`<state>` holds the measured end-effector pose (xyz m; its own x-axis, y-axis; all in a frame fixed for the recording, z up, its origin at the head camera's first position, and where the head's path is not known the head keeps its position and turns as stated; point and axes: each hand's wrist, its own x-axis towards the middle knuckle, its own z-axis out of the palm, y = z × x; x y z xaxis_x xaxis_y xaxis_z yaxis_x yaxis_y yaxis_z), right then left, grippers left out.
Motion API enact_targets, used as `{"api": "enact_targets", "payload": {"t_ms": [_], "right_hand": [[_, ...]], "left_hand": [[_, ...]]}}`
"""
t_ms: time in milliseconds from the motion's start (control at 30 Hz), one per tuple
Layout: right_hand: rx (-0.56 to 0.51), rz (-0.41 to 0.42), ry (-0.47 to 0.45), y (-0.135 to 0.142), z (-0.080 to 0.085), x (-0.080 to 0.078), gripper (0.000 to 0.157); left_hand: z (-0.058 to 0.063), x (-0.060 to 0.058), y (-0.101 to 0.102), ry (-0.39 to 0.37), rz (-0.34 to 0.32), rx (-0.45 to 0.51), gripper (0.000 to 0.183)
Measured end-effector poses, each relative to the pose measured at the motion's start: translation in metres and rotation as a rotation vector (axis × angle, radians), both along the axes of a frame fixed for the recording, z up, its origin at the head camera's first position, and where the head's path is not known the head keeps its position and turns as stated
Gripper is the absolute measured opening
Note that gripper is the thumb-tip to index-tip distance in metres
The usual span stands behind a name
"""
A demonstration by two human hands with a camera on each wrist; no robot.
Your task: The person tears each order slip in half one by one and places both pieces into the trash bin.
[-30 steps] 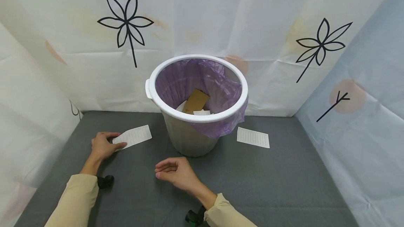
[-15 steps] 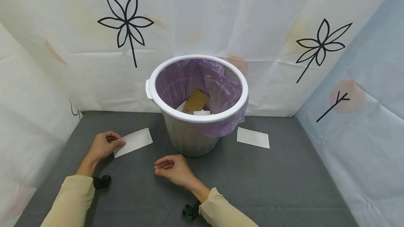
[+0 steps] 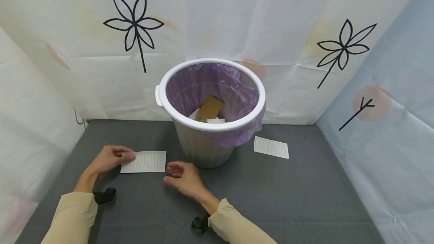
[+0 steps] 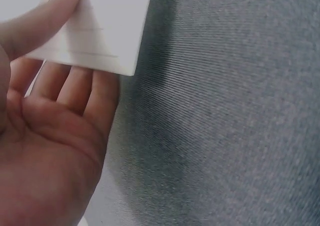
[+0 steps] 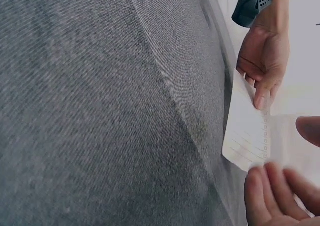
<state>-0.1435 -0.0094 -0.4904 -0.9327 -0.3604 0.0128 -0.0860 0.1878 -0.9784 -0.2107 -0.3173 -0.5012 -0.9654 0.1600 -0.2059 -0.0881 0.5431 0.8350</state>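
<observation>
My left hand (image 3: pixel 110 158) pinches the left end of a lined white paper sheet (image 3: pixel 145 162), thumb on top and fingers beneath. In the left wrist view, the thumb presses on the paper (image 4: pixel 107 40) with the fingers behind it. My right hand (image 3: pixel 185 178) is just off the sheet's right end, fingers loosely bent, thumb apart, holding nothing. The right wrist view shows its fingertips (image 5: pixel 270 186) close to the end of the paper (image 5: pixel 245 131); whether they touch cannot be told.
A white-rimmed bin (image 3: pixel 210 146) with a purple liner (image 3: pixel 237 93) stands behind the hands. Inside lie a brown cardboard piece (image 3: pixel 210 109) and white paper scraps. Another lined sheet (image 3: pixel 271 147) lies on the grey cloth (image 3: pixel 288 199) to the bin's right.
The left hand has picked up the paper and turned it level, its free end swinging toward me and the right hand. My right hand has moved slightly up and left, its thumb and fingers spreading apart.
</observation>
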Motion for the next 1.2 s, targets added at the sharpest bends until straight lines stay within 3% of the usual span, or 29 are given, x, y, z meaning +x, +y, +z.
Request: {"api": "enact_targets", "payload": {"t_ms": [233,433,700,1000,1200], "right_hand": [[0.067,-0.064,0.019,-0.010,-0.004,-0.001,0.062],[0.037,-0.101,0.034,-0.014,-0.009,0.001,0.043],[-0.022,-0.203,0.141,-0.010,-0.007,0.005,0.010],[-0.012,-0.237,0.198,0.007,0.001,0.010,0.007],[-0.038,-0.239,0.228,0.021,0.011,0.015,0.008]], "left_hand": [[0.009,0.006,0.014,-0.062,-0.151,0.061,0.034],[0.010,0.007,0.032,-0.096,-0.281,0.167,0.028],[0.016,0.012,0.050,-0.062,-0.354,0.231,0.022],[0.021,0.023,0.066,-0.006,-0.385,0.275,0.020],[0.026,0.030,0.086,0.099,-0.429,0.320,0.012]]}}
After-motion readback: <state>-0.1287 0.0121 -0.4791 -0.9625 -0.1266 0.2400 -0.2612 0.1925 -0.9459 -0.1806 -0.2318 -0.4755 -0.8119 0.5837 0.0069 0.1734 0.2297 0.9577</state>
